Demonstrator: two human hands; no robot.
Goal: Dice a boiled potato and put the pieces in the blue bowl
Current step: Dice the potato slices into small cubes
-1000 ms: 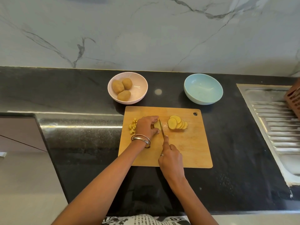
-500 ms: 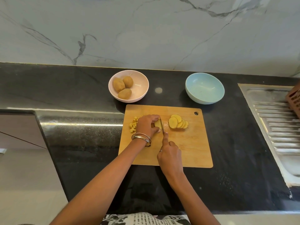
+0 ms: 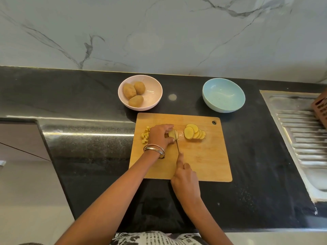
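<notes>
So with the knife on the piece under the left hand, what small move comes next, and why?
Probably press the knife down through the potato piece the left hand holds. The blade sits on it uncut, slices wait beside it, and the blue bowl looks empty.

Pink bowl (image 3: 155, 103), 3 whole potatoes (image 3: 135, 101)
</notes>
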